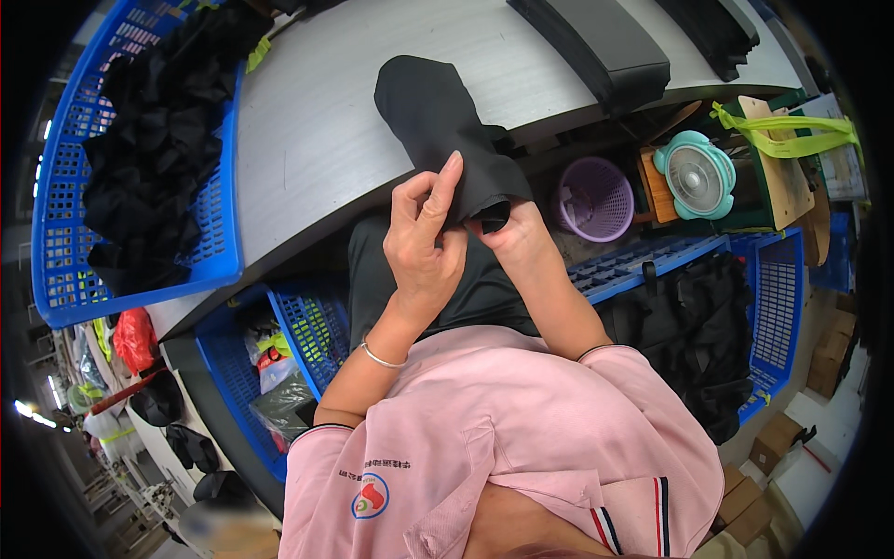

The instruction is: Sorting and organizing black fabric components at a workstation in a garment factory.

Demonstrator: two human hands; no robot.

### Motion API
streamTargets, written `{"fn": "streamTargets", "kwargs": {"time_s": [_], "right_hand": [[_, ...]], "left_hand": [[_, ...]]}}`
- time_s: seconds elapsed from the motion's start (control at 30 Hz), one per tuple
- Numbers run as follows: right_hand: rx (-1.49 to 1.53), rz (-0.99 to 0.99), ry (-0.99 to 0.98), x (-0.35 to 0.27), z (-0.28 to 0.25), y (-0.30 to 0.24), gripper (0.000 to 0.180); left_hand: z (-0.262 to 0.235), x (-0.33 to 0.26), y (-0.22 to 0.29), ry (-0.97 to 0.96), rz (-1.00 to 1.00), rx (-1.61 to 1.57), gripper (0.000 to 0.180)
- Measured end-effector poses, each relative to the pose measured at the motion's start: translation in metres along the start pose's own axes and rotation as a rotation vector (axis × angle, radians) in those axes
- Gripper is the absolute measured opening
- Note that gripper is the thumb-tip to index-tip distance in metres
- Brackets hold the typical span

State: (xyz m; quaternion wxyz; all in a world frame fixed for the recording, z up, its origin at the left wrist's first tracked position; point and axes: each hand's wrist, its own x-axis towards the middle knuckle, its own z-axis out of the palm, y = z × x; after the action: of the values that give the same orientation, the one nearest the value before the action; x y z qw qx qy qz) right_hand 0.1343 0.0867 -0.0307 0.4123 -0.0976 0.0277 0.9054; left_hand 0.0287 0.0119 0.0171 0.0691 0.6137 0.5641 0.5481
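Table point(312, 112) extends across the upper area, pale grey. Blue basket point(220, 250), at its left end, contains heaped black cloth point(154, 158). Black fabric piece point(424, 102) projects over the table's front edge, its lower end between both hands. Left hand point(426, 238) lies against its near side, one finger extended; whether it pinches cannot be determined. Right hand point(510, 233) grips the lower rim, fingers partly hidden. Bracelet point(382, 359) encircles the left wrist.

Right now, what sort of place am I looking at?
Probably a textile workshop, perhaps for sewing: a blue plastic basket is heaped with black fabric pieces, and stacked dark panels lie on the grey worktable.
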Motion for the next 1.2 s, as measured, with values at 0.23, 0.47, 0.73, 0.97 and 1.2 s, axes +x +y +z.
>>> {"fn": "streamTargets", "kwargs": {"time_s": [0.23,0.47,0.73,0.97,1.2], "right_hand": [[0.125,0.126,0.028,0.007,0.007,0.003,0.023],[0.086,0.114,0.07,0.017,0.008,0.01,0.021],[0.014,0.078,0.143,0.029,0.019,0.017,0.022],[-0.129,-0.052,0.188,0.042,0.032,0.034,0.024],[-0.37,-0.236,0.23,0.064,0.043,0.064,0.026]], "left_hand": [[-0.004,-0.009,-0.006,-0.026,0.011,0.022,0.08],[-0.009,-0.02,-0.017,-0.049,0.003,0.06,0.077],[-0.016,-0.022,-0.033,-0.077,0.053,0.08,0.087],[-0.047,-0.01,-0.048,-0.197,0.01,-0.019,0.082],[-0.093,0.006,-0.059,-0.176,0.058,-0.041,0.075]]}}
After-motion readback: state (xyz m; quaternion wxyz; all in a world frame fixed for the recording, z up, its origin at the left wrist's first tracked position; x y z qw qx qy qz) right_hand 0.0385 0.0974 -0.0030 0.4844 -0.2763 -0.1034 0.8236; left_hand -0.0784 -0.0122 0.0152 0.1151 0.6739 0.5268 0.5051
